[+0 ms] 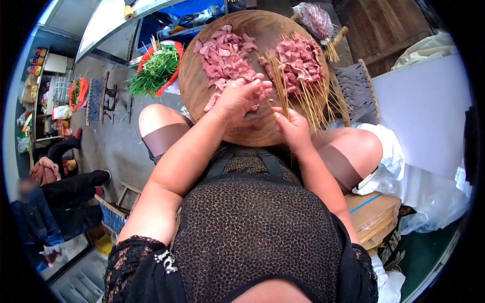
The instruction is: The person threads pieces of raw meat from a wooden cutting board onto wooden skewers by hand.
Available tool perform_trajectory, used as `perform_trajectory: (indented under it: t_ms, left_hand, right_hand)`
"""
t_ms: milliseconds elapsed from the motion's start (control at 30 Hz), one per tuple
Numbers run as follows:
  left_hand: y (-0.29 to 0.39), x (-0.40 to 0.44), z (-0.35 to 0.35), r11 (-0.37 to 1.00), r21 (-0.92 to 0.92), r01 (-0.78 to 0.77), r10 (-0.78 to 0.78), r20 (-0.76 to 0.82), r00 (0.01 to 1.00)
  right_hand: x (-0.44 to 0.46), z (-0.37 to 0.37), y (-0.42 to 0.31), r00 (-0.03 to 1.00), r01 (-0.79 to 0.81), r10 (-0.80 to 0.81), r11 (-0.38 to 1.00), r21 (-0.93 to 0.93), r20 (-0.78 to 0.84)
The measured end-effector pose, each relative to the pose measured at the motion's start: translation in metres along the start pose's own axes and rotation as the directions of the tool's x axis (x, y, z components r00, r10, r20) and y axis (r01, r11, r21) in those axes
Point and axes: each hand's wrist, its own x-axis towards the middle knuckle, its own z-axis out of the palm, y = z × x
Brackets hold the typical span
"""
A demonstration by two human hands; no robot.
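My right hand (292, 129) is closed on a thin bamboo skewer, near the front edge of the round wooden board (237, 135). Just left of it, my left hand (241, 98) is curled palm up, with what looks like a small piece of raw meat at its fingertips near the skewer's upper end. Beyond my left hand spreads a pile of loose sliced meat (225, 55). Finished meat skewers (298, 60) lie heaped on the right, their sticks (316, 103) pointing toward me. Several bare bamboo sticks (278, 76) lean between the two piles.
A red-edged bag of green vegetables (156, 68) stands left of the board. A plastic bag of skewers (316, 20) lies behind it at the right. Beside it is a woven stool (357, 88). Another person (60, 202) sits at the far left near shelves.
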Motion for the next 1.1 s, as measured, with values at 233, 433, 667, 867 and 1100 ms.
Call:
perform_trajectory:
  t_ms: [233, 433, 667, 867, 1100]
  left_hand:
    - [0.000, -0.004, 0.005, 0.999, 0.022, 0.031, -0.031, -0.002, 1.000]
    - [-0.006, 0.000, 0.005, 0.998, 0.053, 0.020, -0.021, 0.019, 1.000]
    - [-0.011, 0.011, 0.004, 0.981, -0.176, 0.074, -0.039, 0.195, 0.980]
    - [-0.015, 0.007, 0.013, 0.996, 0.042, -0.079, 0.073, 0.133, 0.988]
    - [-0.006, -0.001, 0.025, 0.995, 0.097, -0.036, 0.022, 0.140, 0.990]
  right_hand:
    - [0.000, 0.005, 0.002, 1.000, 0.006, -0.006, 1.000, -0.002, 0.011]
    - [-0.001, 0.006, 0.002, 1.000, 0.012, -0.012, 1.000, 0.002, 0.003]
    - [0.000, 0.006, -0.013, 0.994, 0.069, -0.068, 0.998, 0.010, -0.091]
    - [-0.001, 0.006, -0.019, 0.994, 0.060, -0.063, 0.997, -0.047, -0.086]
    - [-0.003, 0.004, -0.025, 0.990, 0.083, -0.089, 0.995, -0.061, -0.112]
